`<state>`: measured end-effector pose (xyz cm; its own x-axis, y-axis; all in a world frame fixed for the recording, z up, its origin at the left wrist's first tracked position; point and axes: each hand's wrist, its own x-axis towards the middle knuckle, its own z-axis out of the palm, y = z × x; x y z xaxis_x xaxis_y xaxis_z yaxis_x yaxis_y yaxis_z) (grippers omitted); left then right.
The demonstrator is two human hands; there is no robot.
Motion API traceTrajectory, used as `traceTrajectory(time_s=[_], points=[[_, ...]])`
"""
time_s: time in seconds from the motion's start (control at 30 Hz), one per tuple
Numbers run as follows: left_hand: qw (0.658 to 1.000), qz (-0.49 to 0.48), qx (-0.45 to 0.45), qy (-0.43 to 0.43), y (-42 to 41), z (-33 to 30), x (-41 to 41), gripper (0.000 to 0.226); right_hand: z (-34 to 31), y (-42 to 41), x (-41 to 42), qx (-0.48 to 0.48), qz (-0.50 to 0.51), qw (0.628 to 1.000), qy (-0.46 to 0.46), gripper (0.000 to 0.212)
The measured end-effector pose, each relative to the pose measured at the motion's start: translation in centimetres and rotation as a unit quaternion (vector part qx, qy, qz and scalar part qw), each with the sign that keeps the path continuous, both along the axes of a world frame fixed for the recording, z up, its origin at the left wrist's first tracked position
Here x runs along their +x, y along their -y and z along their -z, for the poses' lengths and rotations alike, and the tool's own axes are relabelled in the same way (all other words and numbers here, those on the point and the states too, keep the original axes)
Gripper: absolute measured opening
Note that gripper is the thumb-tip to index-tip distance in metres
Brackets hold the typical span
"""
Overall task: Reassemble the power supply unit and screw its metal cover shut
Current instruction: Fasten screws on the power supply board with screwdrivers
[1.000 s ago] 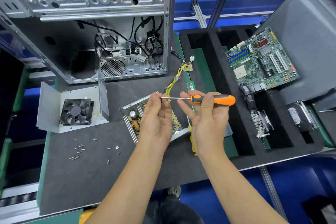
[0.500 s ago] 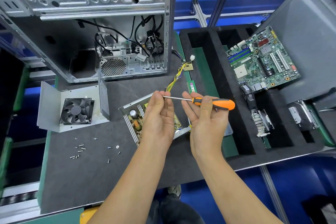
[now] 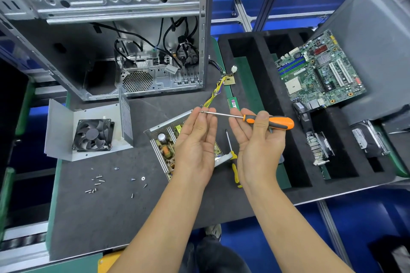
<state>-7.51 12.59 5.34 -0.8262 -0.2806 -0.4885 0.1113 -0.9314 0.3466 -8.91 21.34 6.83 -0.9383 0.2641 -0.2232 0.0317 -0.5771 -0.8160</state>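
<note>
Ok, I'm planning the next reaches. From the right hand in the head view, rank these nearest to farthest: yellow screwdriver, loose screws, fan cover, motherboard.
From the right hand:
1. Yellow screwdriver, lying just to its left on the mat.
2. Motherboard, up to the right in the tray.
3. Loose screws, down to the left.
4. Fan cover, far left.

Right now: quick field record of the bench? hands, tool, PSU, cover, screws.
left hand: fingertips at the screwdriver tip, pinching what looks like a small screw
right hand: holds the screwdriver by its orange handle, shaft level
PSU: open, board exposed, on the mat under the hands
cover: off, left of the PSU, fan on it
screws: loose on the mat, front left
</note>
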Motion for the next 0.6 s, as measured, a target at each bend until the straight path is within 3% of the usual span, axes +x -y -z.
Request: traceTrajectory(time_s=[0.23, 0.3, 0.37, 0.4, 0.47, 0.6], points=[[0.999, 0.046, -0.01, 0.015, -0.4, 0.4, 0.3, 0.056, -0.2, -0.7, -0.4, 0.007, 0.0, 1.0, -0.001, 0.017], [0.997, 0.061, -0.053, 0.022, 0.2, 0.7, 0.7, 0.056, -0.3, -1.5, -0.7, 0.03, -0.002, 0.999, -0.015, 0.016], [0.983, 0.075, -0.165, 0.033, 1.5, 1.1, 1.2, 0.046, -0.1, -2.7, -1.1, 0.08, -0.009, 0.996, -0.032, 0.013], [0.963, 0.092, -0.251, 0.042, 2.4, 1.2, 1.3, 0.038, 0.0, -3.3, -1.2, 0.114, -0.019, 0.993, -0.041, 0.01], [0.891, 0.166, -0.421, 0.038, 4.1, 1.3, 1.4, 0.038, 0.4, -4.1, -1.5, 0.182, -0.053, 0.98, -0.052, 0.007], [0.666, 0.406, -0.626, -0.005, 5.8, 2.2, 1.0, 0.083, 1.3, -4.7, -1.7, 0.268, -0.104, 0.956, -0.051, 0.01]])
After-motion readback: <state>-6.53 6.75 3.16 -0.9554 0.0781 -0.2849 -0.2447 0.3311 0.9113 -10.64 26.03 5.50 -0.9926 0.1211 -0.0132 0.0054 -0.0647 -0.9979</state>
